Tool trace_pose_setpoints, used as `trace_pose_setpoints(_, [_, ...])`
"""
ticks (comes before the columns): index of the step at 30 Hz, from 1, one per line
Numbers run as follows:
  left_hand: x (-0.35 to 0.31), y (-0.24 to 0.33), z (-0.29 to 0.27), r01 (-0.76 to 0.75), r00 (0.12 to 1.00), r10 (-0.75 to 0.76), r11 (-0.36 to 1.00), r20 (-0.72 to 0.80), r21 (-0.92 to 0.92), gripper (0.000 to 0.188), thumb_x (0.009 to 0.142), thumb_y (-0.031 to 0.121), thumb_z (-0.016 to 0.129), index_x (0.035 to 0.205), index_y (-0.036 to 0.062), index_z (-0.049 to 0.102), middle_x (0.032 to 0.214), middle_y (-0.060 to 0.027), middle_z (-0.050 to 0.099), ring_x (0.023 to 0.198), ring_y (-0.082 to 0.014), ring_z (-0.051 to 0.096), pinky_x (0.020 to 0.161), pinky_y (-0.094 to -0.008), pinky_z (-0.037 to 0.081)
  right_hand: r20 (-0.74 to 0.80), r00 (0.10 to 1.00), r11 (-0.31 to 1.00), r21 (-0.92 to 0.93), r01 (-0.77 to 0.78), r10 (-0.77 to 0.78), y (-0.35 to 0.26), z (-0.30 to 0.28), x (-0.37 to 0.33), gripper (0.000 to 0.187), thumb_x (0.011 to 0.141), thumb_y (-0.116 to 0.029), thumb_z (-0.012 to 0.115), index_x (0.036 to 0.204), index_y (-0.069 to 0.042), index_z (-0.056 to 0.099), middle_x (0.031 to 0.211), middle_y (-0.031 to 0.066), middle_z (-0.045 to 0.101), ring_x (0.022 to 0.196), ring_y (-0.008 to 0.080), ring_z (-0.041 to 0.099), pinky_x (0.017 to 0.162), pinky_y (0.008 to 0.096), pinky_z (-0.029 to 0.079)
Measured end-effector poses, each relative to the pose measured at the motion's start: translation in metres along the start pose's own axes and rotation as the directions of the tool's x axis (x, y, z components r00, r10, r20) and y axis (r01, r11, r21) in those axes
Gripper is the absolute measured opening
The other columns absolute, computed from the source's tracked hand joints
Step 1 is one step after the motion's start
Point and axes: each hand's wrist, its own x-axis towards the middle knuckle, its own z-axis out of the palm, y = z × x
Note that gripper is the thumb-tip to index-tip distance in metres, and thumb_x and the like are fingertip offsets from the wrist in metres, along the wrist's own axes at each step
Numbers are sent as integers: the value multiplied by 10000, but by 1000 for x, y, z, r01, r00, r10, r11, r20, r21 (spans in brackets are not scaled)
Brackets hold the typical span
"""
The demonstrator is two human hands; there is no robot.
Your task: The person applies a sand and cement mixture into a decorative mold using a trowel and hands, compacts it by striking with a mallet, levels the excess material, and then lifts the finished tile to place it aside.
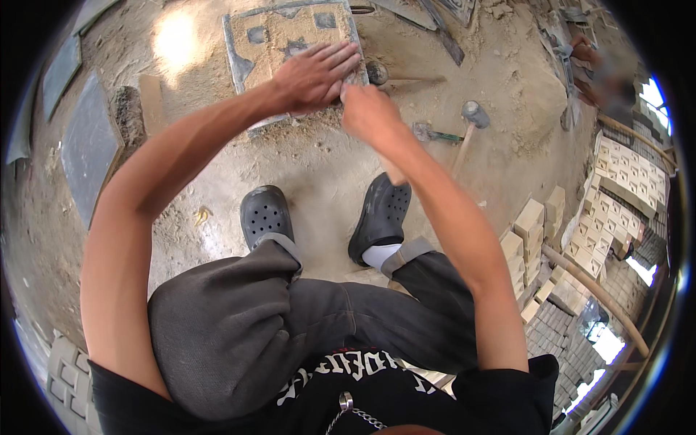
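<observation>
A square metal mould (230, 47) filled with sandy material lies on the ground ahead of me, with dark shapes showing through its surface. Over its near right part is my left hand (315, 78), palm down and open, fingers stretched out together. My right hand (370, 112) is closed in a fist at the mould's right edge, close to the left fingertips. Below the right wrist shows a pale wooden piece (392, 171); the forearm covers most of it, and what the fist grips is hidden.
Right of the mould lie a round-headed mallet (377, 72), another mallet (475, 114) and a green-handled brush (437, 135). Loose sand (518, 109) is heaped beyond them. Pale blocks (528, 225) are stacked at right, with a person (583, 58) farther off. Grey slabs (88, 148) lie at left.
</observation>
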Motion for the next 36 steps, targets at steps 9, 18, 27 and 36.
trace_pose_setpoints(9, [-46, 75, -12, -33, 999, 31, 981, -10, -194, 603, 1047, 341, 226, 1530, -12, 300, 1621, -166, 259, 1517, -272, 216, 1255, -417, 135, 62, 993, 992, 72, -108, 104, -15, 36, -90, 310, 998, -160, 440, 992, 24, 689, 852, 310, 674, 784, 466, 676, 728, 550, 544])
trace_pose_setpoints(18, [69, -47, -32, 31, 993, -52, 980, 105, 194, 730, 1049, 539, 113, 1580, 40, 133, 1659, -136, 126, 1538, -253, 96, 1260, -374, 63, -25, 991, 982, 140, -125, 130, 17, -57, 40, 245, 940, -75, 496, 1058, 3, 697, 937, 254, 708, 821, 379, 716, 736, 473, 568])
trace_pose_setpoints(27, [63, -26, 15, 72, 995, -70, 997, 74, -16, 602, 1054, 328, 152, 1572, 22, 179, 1649, -132, 177, 1530, -248, 153, 1268, -361, 124, 241, 957, 985, 14, -172, 163, 24, -61, 46, 246, 817, -62, 572, 949, 107, 693, 943, 297, 701, 929, 349, 723, 795, 464, 576])
trace_pose_setpoints(36, [-2, 68, 2, 0, 998, -9, 989, -58, -147, 598, 1050, 329, 265, 1528, -29, 291, 1617, -181, 263, 1511, -283, 234, 1247, -407, 163, 51, 982, 979, 80, -187, 184, 12, 16, -65, 252, 946, -136, 505, 1019, 34, 676, 885, 291, 685, 885, 452, 684, 771, 525, 553])
